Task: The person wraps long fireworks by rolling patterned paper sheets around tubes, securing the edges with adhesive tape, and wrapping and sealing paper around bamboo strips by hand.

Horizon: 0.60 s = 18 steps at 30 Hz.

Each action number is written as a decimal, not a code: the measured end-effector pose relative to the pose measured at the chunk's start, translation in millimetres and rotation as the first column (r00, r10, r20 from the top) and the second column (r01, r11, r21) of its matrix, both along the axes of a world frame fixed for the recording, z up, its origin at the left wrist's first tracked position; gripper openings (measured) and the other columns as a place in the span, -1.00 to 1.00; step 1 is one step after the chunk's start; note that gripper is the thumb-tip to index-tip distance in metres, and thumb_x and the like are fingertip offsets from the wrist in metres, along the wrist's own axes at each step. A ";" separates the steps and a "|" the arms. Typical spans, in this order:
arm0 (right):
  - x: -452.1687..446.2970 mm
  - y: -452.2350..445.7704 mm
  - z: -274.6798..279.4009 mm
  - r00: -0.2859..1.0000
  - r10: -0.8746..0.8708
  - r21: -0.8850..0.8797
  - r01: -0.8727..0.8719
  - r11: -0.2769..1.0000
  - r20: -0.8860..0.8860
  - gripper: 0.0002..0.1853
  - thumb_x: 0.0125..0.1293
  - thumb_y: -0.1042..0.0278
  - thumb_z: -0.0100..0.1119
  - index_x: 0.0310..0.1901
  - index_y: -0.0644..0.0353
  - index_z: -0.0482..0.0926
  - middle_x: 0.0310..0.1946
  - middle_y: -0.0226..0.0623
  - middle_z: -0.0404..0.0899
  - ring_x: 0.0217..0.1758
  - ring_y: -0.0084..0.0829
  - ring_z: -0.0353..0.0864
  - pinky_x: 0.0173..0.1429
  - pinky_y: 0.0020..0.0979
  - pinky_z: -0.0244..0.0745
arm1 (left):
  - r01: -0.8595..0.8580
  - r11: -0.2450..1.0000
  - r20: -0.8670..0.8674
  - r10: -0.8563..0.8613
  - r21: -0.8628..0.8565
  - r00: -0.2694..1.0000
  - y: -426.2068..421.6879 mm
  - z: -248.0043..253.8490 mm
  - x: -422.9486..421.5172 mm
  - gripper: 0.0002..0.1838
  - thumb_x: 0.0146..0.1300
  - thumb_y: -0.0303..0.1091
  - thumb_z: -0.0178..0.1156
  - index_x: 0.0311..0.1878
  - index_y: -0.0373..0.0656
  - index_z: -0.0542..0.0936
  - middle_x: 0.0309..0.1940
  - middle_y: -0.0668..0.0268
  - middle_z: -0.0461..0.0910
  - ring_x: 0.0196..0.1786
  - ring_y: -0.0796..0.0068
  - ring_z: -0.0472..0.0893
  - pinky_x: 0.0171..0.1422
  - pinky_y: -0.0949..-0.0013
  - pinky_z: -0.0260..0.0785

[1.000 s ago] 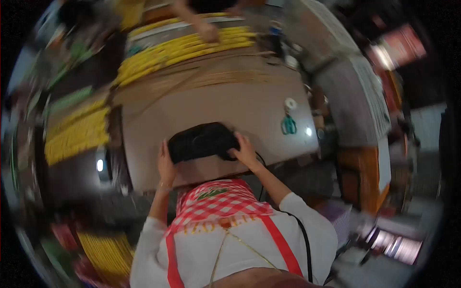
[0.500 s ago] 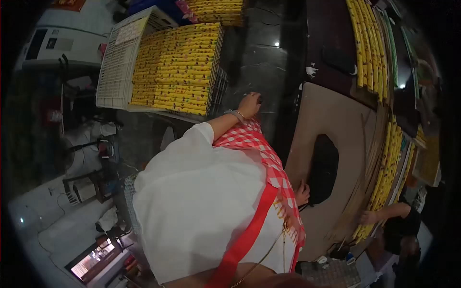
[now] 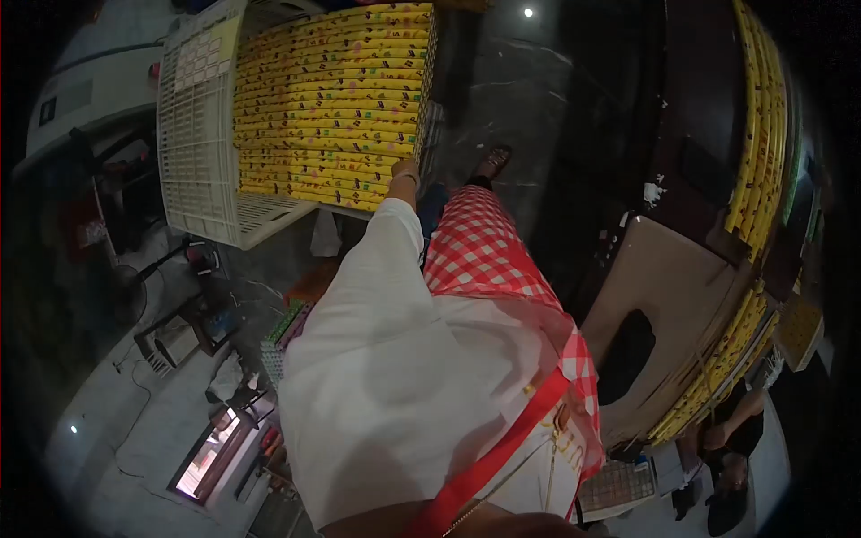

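Note:
My left hand [image 3: 406, 169], with a bracelet at the wrist, reaches out to the lower right corner of a stack of yellow patterned strips [image 3: 332, 108]. It touches or nearly touches the stack, and its fingers are too small and hidden to read. The strips lie side by side in a white plastic crate [image 3: 199, 152]. On the brown tabletop [image 3: 668, 278], at the right, rests a black object [image 3: 628, 354], partly cut off from view by my apron. My right hand is out of view.
More yellow strips [image 3: 762, 134] line the far side of the tables at right. Another person's arm [image 3: 740, 420] shows at lower right. A foot [image 3: 493, 161] stands on the dark floor. A fan [image 3: 126, 291] is at left.
My view has swung left from the table to the crate. Both hands left the black object, which stays on the table. My left hand reached the yellow strips; my right hand went out of view.

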State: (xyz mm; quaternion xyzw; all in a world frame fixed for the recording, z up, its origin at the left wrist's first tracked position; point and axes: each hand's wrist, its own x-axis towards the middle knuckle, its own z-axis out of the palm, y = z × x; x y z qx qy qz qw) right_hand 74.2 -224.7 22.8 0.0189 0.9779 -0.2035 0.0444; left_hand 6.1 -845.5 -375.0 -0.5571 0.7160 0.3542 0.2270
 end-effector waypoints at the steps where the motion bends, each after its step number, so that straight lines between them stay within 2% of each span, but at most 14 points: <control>1: -4.5 -12.9 21.3 0.983 -0.125 -0.034 0.130 0.991 0.132 -0.75 0.31 0.45 -0.04 0.01 0.14 0.46 -0.18 -0.21 0.43 -0.24 -0.28 0.47 -0.21 -0.35 0.38 | -0.157 0.987 0.031 0.156 0.046 0.987 -12.6 11.3 -7.5 -0.56 0.25 -0.04 0.04 -0.15 -0.28 0.58 -0.10 -0.05 0.55 -0.06 0.18 0.58 -0.16 0.19 0.46; 2: -9.5 -27.6 38.0 0.934 -0.246 -0.047 0.267 0.963 0.261 -0.76 0.34 0.42 -0.08 0.02 0.15 0.45 -0.16 -0.24 0.43 -0.25 -0.34 0.47 -0.21 -0.38 0.38 | -0.310 0.947 0.069 0.305 0.081 0.950 -18.9 32.5 -10.6 -0.55 0.24 -0.03 0.06 -0.13 -0.29 0.57 -0.11 -0.05 0.55 -0.07 0.19 0.59 -0.16 0.20 0.47; 3: -12.9 -35.2 43.5 0.951 -0.207 -0.048 0.224 0.973 0.231 -0.75 0.37 0.38 -0.11 0.03 0.16 0.43 -0.16 -0.29 0.43 -0.31 -0.47 0.42 -0.25 -0.43 0.34 | -0.453 0.886 0.110 0.442 0.104 0.890 -16.3 60.4 -15.5 -0.54 0.24 -0.02 0.07 -0.11 -0.30 0.55 -0.13 -0.05 0.56 -0.08 0.21 0.59 -0.15 0.22 0.48; 4: -15.7 -40.8 50.0 0.943 -0.222 -0.024 0.235 0.972 0.247 -0.75 0.37 0.38 -0.11 0.03 0.16 0.43 -0.16 -0.29 0.43 -0.31 -0.47 0.42 -0.25 -0.43 0.34 | -0.583 0.804 0.151 0.566 0.118 0.810 -15.1 94.1 -27.5 -0.53 0.23 -0.01 0.08 -0.09 -0.31 0.54 -0.14 -0.05 0.56 -0.09 0.22 0.59 -0.15 0.23 0.49; 6: -30.8 -57.5 64.3 0.985 -0.035 -0.032 0.041 0.999 0.169 -0.77 0.37 0.40 -0.12 0.01 0.17 0.44 -0.18 -0.30 0.42 -0.41 -0.50 0.37 -0.34 -0.45 0.31 | -0.801 0.587 0.226 0.769 0.119 0.598 -10.7 184.9 -75.8 -0.49 0.22 0.00 0.11 -0.06 -0.32 0.52 -0.17 -0.04 0.57 -0.12 0.25 0.60 -0.13 0.26 0.51; 7: -34.7 -60.1 67.7 0.983 -0.047 -0.018 0.051 0.999 0.177 -0.77 0.37 0.40 -0.12 0.01 0.17 0.44 -0.18 -0.30 0.42 -0.41 -0.50 0.37 -0.34 -0.45 0.31 | -0.838 0.532 0.137 0.827 0.123 0.545 -13.9 166.1 -62.2 -0.43 0.21 0.06 0.11 -0.07 -0.37 0.49 -0.33 0.00 0.58 -0.29 0.29 0.59 -0.28 0.37 0.50; 9: -42.7 -67.0 75.7 0.905 -0.140 0.062 0.125 0.990 0.402 -0.78 0.38 0.42 -0.14 0.00 0.16 0.44 -0.19 -0.28 0.41 -0.45 -0.47 0.35 -0.39 -0.44 0.29 | -0.885 0.464 0.068 0.882 0.045 0.466 -15.1 177.2 -75.1 -0.44 0.21 0.04 0.13 -0.09 -0.40 0.49 -0.56 0.13 0.51 -0.53 0.39 0.49 -0.44 0.40 0.39; 10: -49.8 -71.0 77.3 0.904 -0.153 0.073 0.136 0.988 0.399 -0.78 0.38 0.42 -0.14 0.00 0.16 0.44 -0.19 -0.28 0.41 -0.45 -0.47 0.35 -0.39 -0.44 0.29 | -0.916 0.358 -0.027 0.933 0.181 0.359 -22.0 129.5 -50.0 -0.48 0.23 -0.05 0.15 -0.04 -0.40 0.48 -0.67 0.24 0.43 -0.67 0.49 0.34 -0.46 0.40 0.35; 12: -79.2 -89.6 87.0 0.895 -0.070 -0.023 0.089 0.996 0.440 -0.78 0.39 0.44 -0.15 0.00 0.15 0.44 -0.20 -0.27 0.41 -0.47 -0.44 0.36 -0.42 -0.44 0.29 | -0.890 0.302 0.059 0.938 0.340 0.341 -29.9 137.1 -47.1 -0.54 0.21 -0.09 0.19 -0.09 -0.37 0.49 -0.70 0.29 0.36 -0.72 0.54 0.24 -0.47 0.42 0.35; 13: -90.5 -98.1 92.3 0.891 -0.077 -0.014 0.093 0.996 0.447 -0.78 0.39 0.44 -0.15 0.00 0.15 0.44 -0.20 -0.27 0.41 -0.47 -0.44 0.36 -0.42 -0.44 0.29 | -0.909 0.241 -0.004 0.967 0.341 0.255 -26.5 137.4 -47.0 -0.69 0.23 -0.17 0.16 -0.34 -0.29 0.51 -0.72 0.30 0.35 -0.73 0.54 0.22 -0.53 0.43 0.24; 14: -102.3 -106.7 94.7 0.889 -0.048 -0.011 0.059 0.998 0.455 -0.78 0.38 0.44 -0.14 0.00 0.16 0.44 -0.19 -0.26 0.41 -0.47 -0.44 0.35 -0.42 -0.42 0.28 | -0.911 0.240 0.002 0.967 0.336 0.255 -28.7 136.3 -45.8 -0.69 0.23 -0.17 0.16 -0.34 -0.29 0.51 -0.72 0.30 0.35 -0.73 0.54 0.22 -0.53 0.43 0.24; 16: -104.1 -103.1 91.0 0.899 0.014 -0.048 0.007 0.999 0.437 -0.79 0.37 0.46 -0.13 -0.01 0.17 0.45 -0.14 -0.25 0.42 -0.41 -0.42 0.41 -0.38 -0.41 0.32 | -0.818 0.515 0.116 0.824 0.257 0.555 -33.5 133.6 -45.5 -0.78 0.24 -0.26 0.13 -0.33 -0.26 0.51 -0.72 0.32 0.35 -0.73 0.55 0.22 -0.56 0.43 0.19; 17: -107.3 -103.8 90.6 0.897 0.011 -0.044 0.010 0.999 0.441 -0.79 0.37 0.46 -0.13 -0.01 0.17 0.45 -0.14 -0.25 0.42 -0.41 -0.42 0.41 -0.38 -0.41 0.32 | -0.818 0.535 0.104 0.820 0.213 0.563 -31.1 129.8 -46.8 -0.83 0.21 -0.36 0.13 -0.24 -0.28 0.51 -0.70 0.31 0.34 -0.70 0.55 0.23 -0.54 0.39 0.21; 18: -114.5 -107.2 88.1 0.922 0.075 -0.087 -0.045 0.995 0.379 -0.79 0.37 0.47 -0.12 -0.01 0.17 0.45 -0.12 -0.24 0.42 -0.37 -0.41 0.43 -0.35 -0.42 0.33 | -0.816 0.538 0.108 0.817 0.212 0.567 -26.2 135.3 -53.2 -0.83 0.21 -0.36 0.13 -0.24 -0.28 0.51 -0.70 0.31 0.34 -0.70 0.55 0.23 -0.54 0.39 0.21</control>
